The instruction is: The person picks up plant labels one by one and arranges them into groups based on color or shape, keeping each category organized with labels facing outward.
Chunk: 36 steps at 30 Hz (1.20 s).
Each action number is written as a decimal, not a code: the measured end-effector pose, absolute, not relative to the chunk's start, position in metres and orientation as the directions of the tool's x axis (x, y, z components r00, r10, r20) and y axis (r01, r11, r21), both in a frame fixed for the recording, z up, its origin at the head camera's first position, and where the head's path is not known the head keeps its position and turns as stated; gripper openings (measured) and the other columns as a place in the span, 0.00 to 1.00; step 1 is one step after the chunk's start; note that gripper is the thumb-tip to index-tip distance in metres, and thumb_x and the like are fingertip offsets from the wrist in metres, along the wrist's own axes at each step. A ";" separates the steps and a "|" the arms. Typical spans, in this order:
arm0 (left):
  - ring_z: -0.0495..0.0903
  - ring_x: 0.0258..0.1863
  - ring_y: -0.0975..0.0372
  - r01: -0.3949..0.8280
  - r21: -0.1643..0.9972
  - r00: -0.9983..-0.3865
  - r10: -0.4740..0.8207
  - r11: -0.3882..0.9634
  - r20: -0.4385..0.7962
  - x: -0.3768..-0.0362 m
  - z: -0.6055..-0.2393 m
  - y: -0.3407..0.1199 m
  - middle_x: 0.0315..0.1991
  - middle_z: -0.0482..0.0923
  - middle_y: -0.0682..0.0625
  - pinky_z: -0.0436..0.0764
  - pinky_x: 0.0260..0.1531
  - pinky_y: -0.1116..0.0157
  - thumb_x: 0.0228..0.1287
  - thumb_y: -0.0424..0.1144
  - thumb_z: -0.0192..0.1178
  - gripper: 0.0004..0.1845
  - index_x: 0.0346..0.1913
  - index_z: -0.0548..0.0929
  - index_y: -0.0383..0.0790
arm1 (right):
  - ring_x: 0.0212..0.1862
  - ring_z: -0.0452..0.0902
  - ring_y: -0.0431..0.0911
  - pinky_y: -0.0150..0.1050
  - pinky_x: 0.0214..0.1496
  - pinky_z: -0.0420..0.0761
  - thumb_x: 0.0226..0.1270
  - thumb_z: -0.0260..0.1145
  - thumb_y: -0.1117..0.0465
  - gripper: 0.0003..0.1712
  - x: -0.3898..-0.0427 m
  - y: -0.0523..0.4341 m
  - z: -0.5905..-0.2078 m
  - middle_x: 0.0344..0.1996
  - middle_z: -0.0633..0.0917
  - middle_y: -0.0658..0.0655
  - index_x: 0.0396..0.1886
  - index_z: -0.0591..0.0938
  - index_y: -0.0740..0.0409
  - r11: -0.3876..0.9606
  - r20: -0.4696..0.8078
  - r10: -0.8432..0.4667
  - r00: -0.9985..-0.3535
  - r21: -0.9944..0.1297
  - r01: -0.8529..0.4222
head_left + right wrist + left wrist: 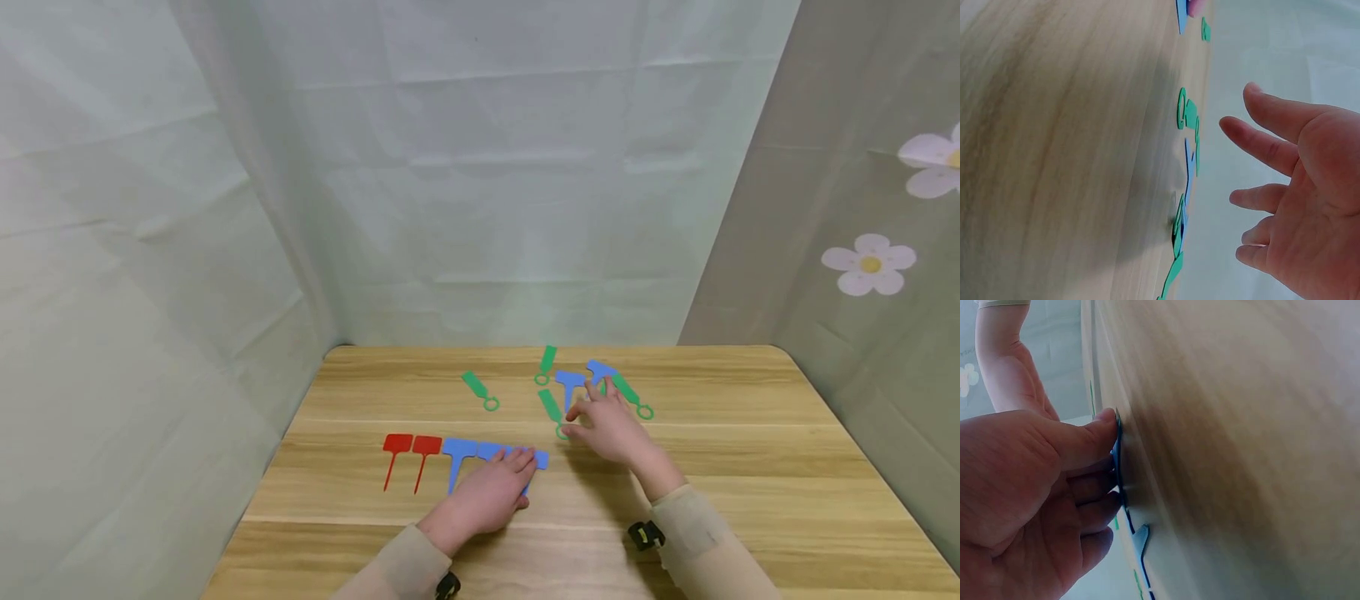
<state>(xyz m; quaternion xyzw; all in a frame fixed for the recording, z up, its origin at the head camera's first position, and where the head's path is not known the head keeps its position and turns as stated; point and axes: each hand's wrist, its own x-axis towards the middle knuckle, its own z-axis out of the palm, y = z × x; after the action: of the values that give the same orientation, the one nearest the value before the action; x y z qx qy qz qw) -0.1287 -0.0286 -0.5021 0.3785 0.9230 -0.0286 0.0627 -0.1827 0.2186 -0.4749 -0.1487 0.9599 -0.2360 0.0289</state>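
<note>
My left hand (489,493) rests on the right end of a row of blue T-shaped plant labels (459,448), its fingers laid over them. A blue label's head (542,460) shows past the fingertips; its stem is mostly hidden. In the left wrist view, the thumb and fingertips touch the blue label (1120,465) at the tabletop. Fingers spread, my right hand (611,427) hovers over a loose group and holds nothing. Near it lie a blue T-shaped label (570,381), another blue label (600,368), and green ring-ended plant labels (551,405).
Two red T-shaped labels (397,443) lie at the left end of the row. Another green label (475,385) lies farther back, left of the group. A pale curtain (510,208) hangs behind the wooden table (360,392).
</note>
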 end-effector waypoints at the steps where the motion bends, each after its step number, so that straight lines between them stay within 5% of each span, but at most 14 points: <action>1: 0.68 0.78 0.56 0.699 -0.002 -0.708 0.691 0.715 -0.142 -0.129 -0.501 -0.028 0.80 0.67 0.47 0.67 0.78 0.56 0.79 0.48 0.64 0.32 0.79 0.73 0.38 | 0.79 0.39 0.83 0.77 0.78 0.49 0.75 0.73 0.50 0.11 -0.183 0.219 -0.475 0.78 0.62 0.79 0.47 0.91 0.51 0.845 0.014 -0.299 -0.954 -0.461 -0.272; 27: 0.68 0.78 0.57 0.651 0.029 -0.741 0.643 0.759 -0.191 -0.130 -0.498 -0.022 0.79 0.69 0.48 0.67 0.77 0.59 0.76 0.45 0.66 0.31 0.77 0.75 0.39 | 0.76 0.44 0.88 0.81 0.74 0.54 0.75 0.74 0.52 0.08 -0.192 0.235 -0.480 0.74 0.68 0.80 0.43 0.91 0.51 0.858 0.046 -0.298 -0.954 -0.424 -0.288; 36: 0.66 0.79 0.56 0.681 0.023 -0.715 0.671 0.732 -0.198 -0.127 -0.493 -0.024 0.79 0.68 0.46 0.68 0.77 0.58 0.75 0.48 0.66 0.34 0.78 0.74 0.38 | 0.78 0.56 0.78 0.79 0.77 0.49 0.79 0.69 0.56 0.15 -0.216 0.256 -0.474 0.59 0.87 0.69 0.52 0.89 0.63 0.892 0.024 -0.239 -0.971 -0.390 -0.229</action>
<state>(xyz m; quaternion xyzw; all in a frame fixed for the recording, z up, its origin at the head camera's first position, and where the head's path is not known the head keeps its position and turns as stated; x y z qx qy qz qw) -0.1274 -0.0236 -0.4930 0.3652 0.9255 -0.0258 0.0967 -0.2158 0.2562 -0.4736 -0.1205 0.9725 -0.1990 0.0125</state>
